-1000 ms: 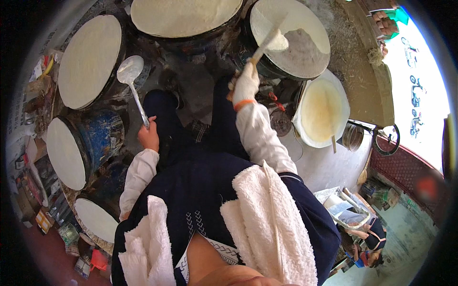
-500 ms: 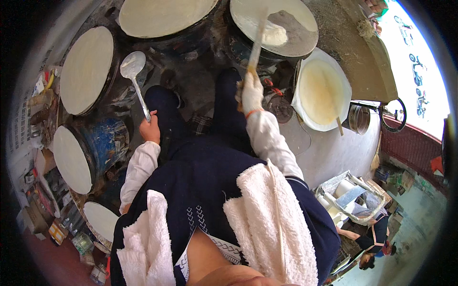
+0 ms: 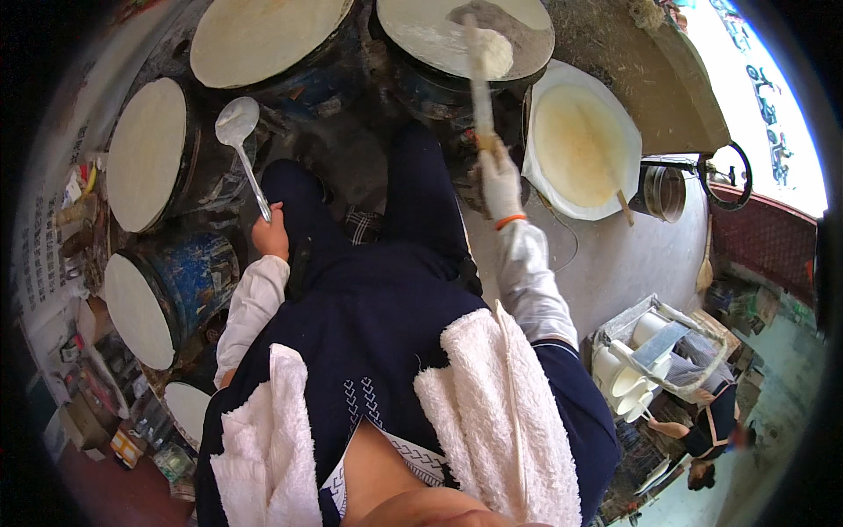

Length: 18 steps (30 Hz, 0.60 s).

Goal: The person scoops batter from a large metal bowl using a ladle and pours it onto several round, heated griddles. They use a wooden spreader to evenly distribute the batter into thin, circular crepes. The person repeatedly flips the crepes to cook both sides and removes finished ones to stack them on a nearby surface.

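My left hand (image 3: 270, 233) is closed round the handle of a metal ladle (image 3: 237, 121), whose round bowl is smeared with white. In a white glove, my right hand (image 3: 500, 183) grips a long, narrow scraper (image 3: 481, 105) with a yellowish handle end; its blade is blurred by motion. The blade reaches over a round griddle (image 3: 417, 31) at the upper right. White batter coats part of that griddle, a thick white mound (image 3: 494, 54) lies beside the blade, and a grey patch (image 3: 527, 26) shows behind the mound.
More white-topped griddles (image 3: 268, 39) on blue drums (image 3: 198, 277) curve round my left. A white-lined round tray (image 3: 584, 149) holds a pale yellow sheet and a stick. At the lower right, a person (image 3: 711, 413) is near a plastic-lined crate (image 3: 606, 334) of white containers.
My right hand and the scraper have swung to the right relative to the griddle. My left hand still holds the ladle in nearly the same place. The whole view has shifted slightly.
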Each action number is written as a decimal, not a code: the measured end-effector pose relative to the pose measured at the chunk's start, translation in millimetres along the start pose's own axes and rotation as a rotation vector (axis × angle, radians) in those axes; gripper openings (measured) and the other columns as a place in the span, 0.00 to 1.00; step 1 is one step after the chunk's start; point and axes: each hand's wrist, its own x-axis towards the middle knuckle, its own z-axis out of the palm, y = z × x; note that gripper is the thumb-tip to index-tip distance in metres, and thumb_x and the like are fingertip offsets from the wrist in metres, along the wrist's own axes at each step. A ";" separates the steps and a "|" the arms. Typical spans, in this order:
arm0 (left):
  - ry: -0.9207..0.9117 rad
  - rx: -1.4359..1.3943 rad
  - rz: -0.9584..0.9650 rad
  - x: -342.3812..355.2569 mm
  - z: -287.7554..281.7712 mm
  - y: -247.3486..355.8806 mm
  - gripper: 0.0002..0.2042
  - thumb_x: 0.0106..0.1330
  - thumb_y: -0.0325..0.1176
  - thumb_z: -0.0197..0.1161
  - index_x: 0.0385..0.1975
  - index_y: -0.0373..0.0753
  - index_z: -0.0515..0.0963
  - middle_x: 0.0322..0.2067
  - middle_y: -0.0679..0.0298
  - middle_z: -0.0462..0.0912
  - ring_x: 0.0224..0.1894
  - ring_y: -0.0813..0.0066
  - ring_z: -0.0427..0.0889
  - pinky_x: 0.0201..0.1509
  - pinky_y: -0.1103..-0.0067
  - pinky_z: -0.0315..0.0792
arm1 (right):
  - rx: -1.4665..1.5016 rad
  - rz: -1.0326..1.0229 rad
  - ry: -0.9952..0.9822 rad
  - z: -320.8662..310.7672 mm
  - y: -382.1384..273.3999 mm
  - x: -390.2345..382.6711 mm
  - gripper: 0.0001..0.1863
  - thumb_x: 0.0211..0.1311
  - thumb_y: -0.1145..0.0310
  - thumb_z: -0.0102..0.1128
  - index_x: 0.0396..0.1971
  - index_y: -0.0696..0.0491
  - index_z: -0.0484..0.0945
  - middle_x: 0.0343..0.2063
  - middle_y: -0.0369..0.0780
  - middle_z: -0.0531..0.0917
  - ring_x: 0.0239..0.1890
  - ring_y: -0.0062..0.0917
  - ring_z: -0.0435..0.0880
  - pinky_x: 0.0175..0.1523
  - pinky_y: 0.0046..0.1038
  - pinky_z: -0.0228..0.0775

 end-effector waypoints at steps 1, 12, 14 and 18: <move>0.003 -0.003 0.025 1.9 1.8 0.4 0.13 0.63 0.40 0.60 0.39 0.45 0.88 0.29 0.54 0.86 0.34 0.62 0.85 0.41 0.69 0.74 | -0.039 0.081 0.046 -23.9 4.2 4.4 0.28 0.71 0.64 0.56 0.68 0.57 0.66 0.49 0.40 0.83 0.34 0.15 0.78 0.42 0.21 0.73; 0.040 0.075 0.065 -0.7 6.1 -2.1 0.13 0.66 0.41 0.60 0.39 0.44 0.88 0.25 0.57 0.83 0.28 0.64 0.79 0.35 0.69 0.70 | 0.121 0.141 -0.082 -74.4 26.4 22.2 0.27 0.71 0.65 0.55 0.67 0.59 0.67 0.53 0.40 0.80 0.51 0.22 0.78 0.55 0.22 0.70; 0.053 0.021 0.075 -5.2 6.1 2.1 0.13 0.64 0.42 0.61 0.39 0.45 0.88 0.26 0.53 0.84 0.30 0.60 0.83 0.36 0.66 0.72 | 0.128 0.109 0.007 -85.6 42.3 38.9 0.27 0.71 0.65 0.55 0.66 0.60 0.68 0.52 0.40 0.81 0.51 0.21 0.78 0.56 0.22 0.69; 0.004 0.106 -0.046 -4.4 1.7 19.6 0.13 0.64 0.42 0.61 0.39 0.43 0.88 0.30 0.55 0.86 0.33 0.61 0.85 0.40 0.69 0.74 | -0.442 -0.258 0.188 -113.1 -2.5 113.8 0.24 0.71 0.55 0.51 0.62 0.50 0.72 0.44 0.57 0.83 0.49 0.53 0.81 0.52 0.46 0.72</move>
